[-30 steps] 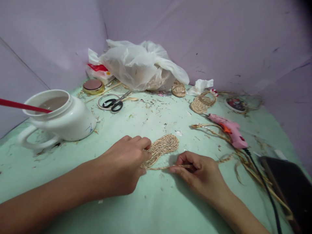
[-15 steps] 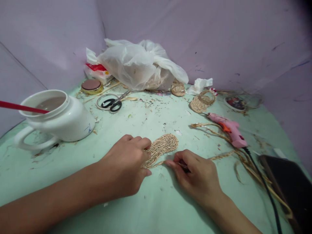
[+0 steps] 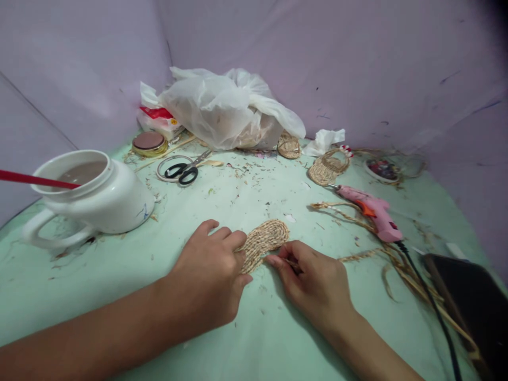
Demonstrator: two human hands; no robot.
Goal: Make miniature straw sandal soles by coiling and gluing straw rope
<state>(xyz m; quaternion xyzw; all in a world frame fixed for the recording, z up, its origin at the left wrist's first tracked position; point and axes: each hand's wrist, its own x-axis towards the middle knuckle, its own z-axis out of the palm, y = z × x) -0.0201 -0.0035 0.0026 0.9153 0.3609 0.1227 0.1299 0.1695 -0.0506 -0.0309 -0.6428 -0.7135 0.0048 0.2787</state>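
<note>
- Clasping flat tan braided-fibre sole (image 3: 266, 239): left hand (image 3: 212, 272).
- Right of it, right hand (image 3: 313, 275) pinching thin twisted tan cord (image 3: 361, 256).
- Left of both: glossy white mug (image 3: 115, 203), blue marks (image 3: 143, 212) unreadable.

Your littered green tabletop (image 3: 254, 341)
On it you have a white mug (image 3: 125, 203), scissors (image 3: 194, 163), pink glue gun (image 3: 381, 212), braided sole (image 3: 265, 239).

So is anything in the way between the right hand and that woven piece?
Nothing visible: the right hand pinches a cord close beside the woven piece, whose near end the left hand covers. The pink glue gun lies farther back, to the right.
</note>
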